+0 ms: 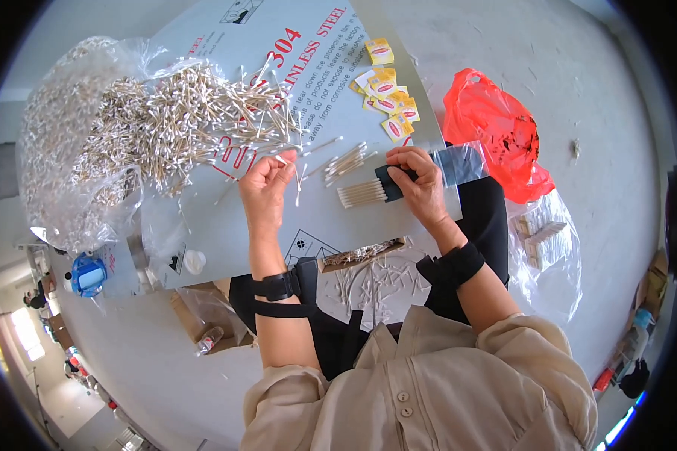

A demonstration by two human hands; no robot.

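My left hand (268,188) is closed in a pinch on a cotton swab (280,159), near the edge of a large heap of cotton swabs (180,113). More loose swabs stick out beside its fingertips. My right hand (423,186) grips a dark sleeve (450,164) with a clear end, lying at the table's right edge. An even row of swabs (361,194) pokes out of the sleeve's left side. Just above that row rests a small loose bunch of swabs (347,161). The fingers partly cover the sleeve's middle.
Yellow and white packets (387,94) lie at the table's far right. The heap spills from a clear bag (56,128). A red bag (493,124) and a clear bag of white packs (541,237) sit right of the table. A blue container (89,275) stands at the left edge.
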